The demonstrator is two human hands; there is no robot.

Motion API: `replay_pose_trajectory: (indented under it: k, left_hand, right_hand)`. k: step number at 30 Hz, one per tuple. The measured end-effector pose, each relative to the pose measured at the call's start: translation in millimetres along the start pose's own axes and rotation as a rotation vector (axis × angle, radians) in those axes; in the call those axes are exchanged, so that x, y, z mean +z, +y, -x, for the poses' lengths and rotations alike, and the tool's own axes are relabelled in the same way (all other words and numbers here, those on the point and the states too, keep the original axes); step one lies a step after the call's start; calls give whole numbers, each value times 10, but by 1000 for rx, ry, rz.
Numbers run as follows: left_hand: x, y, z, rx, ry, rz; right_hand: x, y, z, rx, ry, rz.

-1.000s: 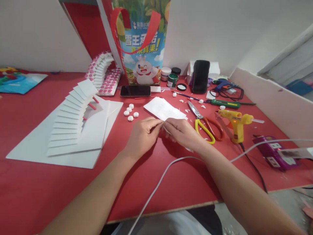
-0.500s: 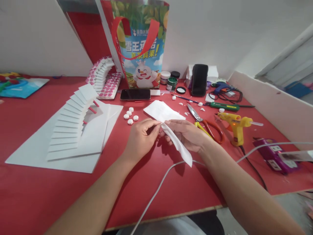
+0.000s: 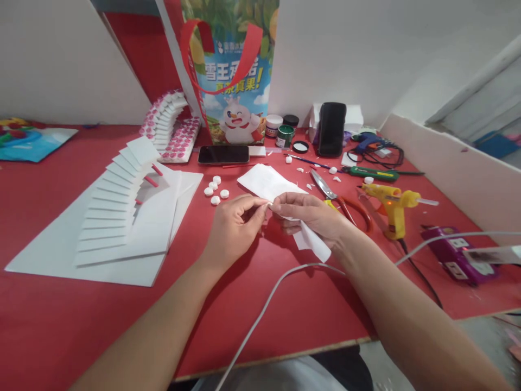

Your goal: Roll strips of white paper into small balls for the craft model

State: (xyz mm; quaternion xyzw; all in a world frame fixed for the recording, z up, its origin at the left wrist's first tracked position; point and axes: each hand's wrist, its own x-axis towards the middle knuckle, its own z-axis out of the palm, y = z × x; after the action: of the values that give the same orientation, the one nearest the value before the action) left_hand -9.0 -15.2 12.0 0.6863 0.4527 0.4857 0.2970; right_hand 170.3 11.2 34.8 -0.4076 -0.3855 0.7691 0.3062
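Note:
Between my two hands is a strip of thin white paper (image 3: 311, 241), its near end rolled or twisted tight and its loose tail hanging down to the right. My left hand (image 3: 238, 225) pinches the rolled end between thumb and forefinger. My right hand (image 3: 307, 214) is closed round the strip just beside it, fingertips almost touching the left ones. Right behind my hands lies a stack of white paper (image 3: 266, 182). Several small white paper rolls (image 3: 215, 200) sit to the left of it.
Scissors (image 3: 344, 198) and a yellow glue gun (image 3: 393, 203) lie on the right, near a purple power strip (image 3: 459, 255). At left, a fanned stair of white boards (image 3: 109, 203) rests on white sheets. A printed bag (image 3: 234, 81) stands behind a phone (image 3: 223, 155). A white cable (image 3: 264, 309) crosses in front.
My right hand has turned over and closed further round the strip. The strip's loose tail has swung right and now shows partly below that hand. The left hand keeps its pinch.

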Motion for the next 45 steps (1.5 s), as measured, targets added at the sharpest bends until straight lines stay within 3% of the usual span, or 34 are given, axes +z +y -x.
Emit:
replay_pose_trajectory:
  k: [6,12,21,28,32,35,39,45]
  left_hand:
    - [19,12,19,-91,38,76]
    - [43,29,24,-115,39,32]
    - [22,6,12,37,47,-107]
    - [5,39,13,-171,1,63]
    - [20,46,24,-193,-18,101]
    - [63,29,42,-86,21,-6]
    - [118,-35,67,209,81,-311]
    - [117,-102,58,404,17,-666]
  right_hand:
    - [57,92,-51,-192,162,255]
    - [91,184,-81,-408,223,409]
    - [112,175,-37,-372,200,289]
    - [97,155,-50,-346,168,215]
    - [106,142,-51,-332,197,226]
    - [128,166,-61,-340,249,250]
    - [163,223,-78,-384,336,240]
    - [152,222,-62,-320,336,127]
